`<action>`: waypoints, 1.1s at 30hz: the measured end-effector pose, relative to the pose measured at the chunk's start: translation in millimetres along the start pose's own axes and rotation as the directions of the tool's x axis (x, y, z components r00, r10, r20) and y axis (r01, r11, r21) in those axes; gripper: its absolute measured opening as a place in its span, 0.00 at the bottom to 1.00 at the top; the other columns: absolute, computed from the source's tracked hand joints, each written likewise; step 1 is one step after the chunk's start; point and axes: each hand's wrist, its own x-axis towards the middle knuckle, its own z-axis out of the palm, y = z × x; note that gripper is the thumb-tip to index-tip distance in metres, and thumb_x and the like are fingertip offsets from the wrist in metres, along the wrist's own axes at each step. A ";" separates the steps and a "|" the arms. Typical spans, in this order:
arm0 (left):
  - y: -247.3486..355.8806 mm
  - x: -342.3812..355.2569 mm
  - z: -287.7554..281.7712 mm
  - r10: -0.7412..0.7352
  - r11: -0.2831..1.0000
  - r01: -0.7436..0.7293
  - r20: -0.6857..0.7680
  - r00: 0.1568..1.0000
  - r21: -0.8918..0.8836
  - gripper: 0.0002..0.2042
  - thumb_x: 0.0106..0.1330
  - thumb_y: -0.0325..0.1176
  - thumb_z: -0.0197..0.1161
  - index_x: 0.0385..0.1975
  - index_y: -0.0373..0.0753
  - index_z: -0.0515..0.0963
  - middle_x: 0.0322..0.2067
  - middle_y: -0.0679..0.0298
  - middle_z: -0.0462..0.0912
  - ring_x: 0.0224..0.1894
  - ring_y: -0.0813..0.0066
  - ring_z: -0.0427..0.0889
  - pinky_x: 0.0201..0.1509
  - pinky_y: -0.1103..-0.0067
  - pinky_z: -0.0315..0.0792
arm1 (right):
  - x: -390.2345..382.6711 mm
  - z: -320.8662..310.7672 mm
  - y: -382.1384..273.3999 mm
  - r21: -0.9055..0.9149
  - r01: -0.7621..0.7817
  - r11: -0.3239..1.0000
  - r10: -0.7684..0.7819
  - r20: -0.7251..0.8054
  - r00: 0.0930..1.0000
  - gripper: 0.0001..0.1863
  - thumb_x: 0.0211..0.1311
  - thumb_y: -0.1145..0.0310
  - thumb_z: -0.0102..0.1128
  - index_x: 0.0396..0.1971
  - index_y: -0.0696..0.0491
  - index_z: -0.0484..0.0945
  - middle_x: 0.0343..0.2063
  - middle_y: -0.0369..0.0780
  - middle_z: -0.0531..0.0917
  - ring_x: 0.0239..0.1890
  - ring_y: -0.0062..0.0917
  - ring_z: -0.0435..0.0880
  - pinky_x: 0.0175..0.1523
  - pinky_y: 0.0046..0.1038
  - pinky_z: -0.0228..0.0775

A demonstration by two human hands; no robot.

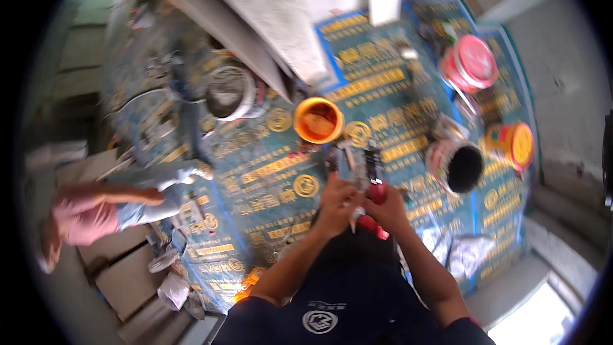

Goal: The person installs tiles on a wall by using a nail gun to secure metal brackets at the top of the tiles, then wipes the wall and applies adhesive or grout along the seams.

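In front of my body, both hands are close together over the covered floor. My right hand (388,209) is wrapped round a red-and-black tool (377,191), which looks like a hand-held power tool; blur hides its exact kind. Its dark end points away from me, and a red part shows below my fingers. Beside it, my left hand (338,204) is closed, fingertips together near the right hand. What it grips is too blurred to make out. Just beyond my hands stands an orange bucket (300,121) with orange-brown contents.
A printed green floor sheet (281,179) covers the floor. To the right stand a dark-mouthed bucket (440,163), a yellow bucket (504,144) and a pink-lidded bucket (476,64). A grey-filled bucket (246,99) and long boards (255,13) lie ahead. A person (86,217) is at left.
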 end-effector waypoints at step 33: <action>78.1 -42.7 6.2 -0.086 0.711 0.062 0.001 0.996 -0.701 0.12 0.61 0.26 0.60 0.45 0.36 0.74 0.39 0.66 0.78 0.40 0.76 0.76 0.47 0.78 0.70 | -69.4 -58.0 -71.4 0.018 0.252 0.968 -0.252 0.079 0.964 0.08 0.46 0.72 0.62 0.26 0.53 0.71 0.20 0.33 0.75 0.22 0.16 0.73 0.29 0.21 0.66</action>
